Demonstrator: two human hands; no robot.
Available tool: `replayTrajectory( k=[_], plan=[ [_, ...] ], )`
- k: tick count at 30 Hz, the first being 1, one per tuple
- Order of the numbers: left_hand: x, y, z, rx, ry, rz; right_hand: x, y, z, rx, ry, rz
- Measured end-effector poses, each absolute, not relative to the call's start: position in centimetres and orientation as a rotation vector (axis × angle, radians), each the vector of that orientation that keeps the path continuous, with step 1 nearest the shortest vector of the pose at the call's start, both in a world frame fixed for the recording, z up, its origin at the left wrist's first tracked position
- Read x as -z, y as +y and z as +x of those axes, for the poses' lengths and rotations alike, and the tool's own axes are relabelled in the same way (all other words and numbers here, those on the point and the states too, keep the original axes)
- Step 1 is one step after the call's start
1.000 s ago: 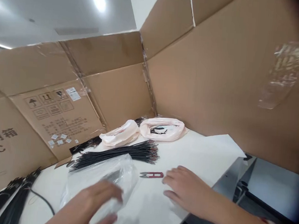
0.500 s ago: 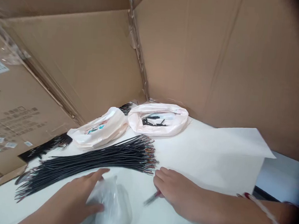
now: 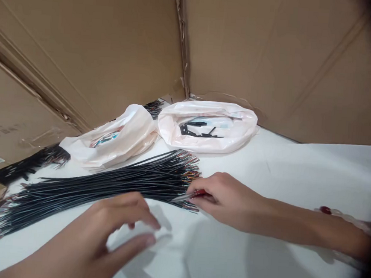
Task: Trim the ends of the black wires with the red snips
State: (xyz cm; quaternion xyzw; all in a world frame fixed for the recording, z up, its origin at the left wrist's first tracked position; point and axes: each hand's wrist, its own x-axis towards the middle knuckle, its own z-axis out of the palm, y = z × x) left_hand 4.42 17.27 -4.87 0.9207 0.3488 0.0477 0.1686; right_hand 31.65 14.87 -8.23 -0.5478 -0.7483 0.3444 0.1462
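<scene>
My right hand (image 3: 229,198) grips small red-handled thread snips (image 3: 193,195), whose metal tips point left at the stripped ends of a long bundle of black wires (image 3: 105,184) lying across the white table (image 3: 283,164). My left hand (image 3: 107,231) hovers low at the front, its fingers pinching a clear plastic bag (image 3: 147,239) that lies flat on the table just in front of the wire bundle.
Two pale pink plastic bags sit at the back: the right bag (image 3: 209,126) holds short black tube pieces, the left bag (image 3: 115,137) holds coloured bits. More black wires (image 3: 25,167) lie at the far left. Cardboard walls (image 3: 275,56) enclose the table.
The view tipped down and closer. My right hand picked the red snips up off the table and brought them to the wire ends. My left hand shifted right, keeping hold of the clear bag.
</scene>
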Motion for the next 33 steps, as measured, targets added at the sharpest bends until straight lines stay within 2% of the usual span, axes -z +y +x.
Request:
replayTrajectory(
  k=[8,17,22,28,33],
  plan=[
    [8.4,21.2,8.3,-0.086,0.843,3.067,9.4,17.0,30.6,-0.874,-2.208,-1.591],
    [8.1,21.5,9.4,0.186,1.163,2.735,8.6,16.8,29.5,-0.633,-2.443,-1.846],
    [7.8,21.5,10.0,0.23,1.168,2.725,8.1,16.5,28.7,-0.523,-2.643,-1.977],
    [7.7,21.4,9.9,0.209,1.125,2.755,7.7,15.7,30.2,-0.548,-2.479,-1.808],
    [7.9,21.2,10.0,0.058,0.963,2.794,7.0,14.8,32.1,-0.837,-2.198,-1.689]
  ],
)
